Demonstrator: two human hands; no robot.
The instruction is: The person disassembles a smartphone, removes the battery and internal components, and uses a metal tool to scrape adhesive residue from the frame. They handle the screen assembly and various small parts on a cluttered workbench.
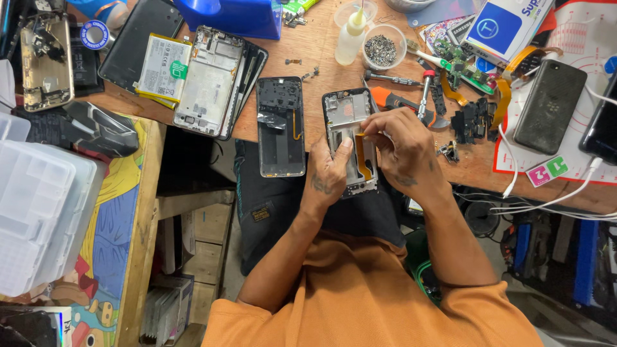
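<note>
Opened phone frame (pixel 347 138), steadied by left hand (pixel 328 173); right hand (pixel 402 144) fingers pinching orange flex cable (pixel 364 157): cable-fitting step, likely needing careful seating next.

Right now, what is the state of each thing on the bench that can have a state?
Opened phone frame: back off, held by the left hand.
Orange flex cable: pinched by the right hand.
Second phone body: opened, lying flat.
Battery: out of any phone.
Glue bottle: upright.
Black phone: closed, face down.
</note>
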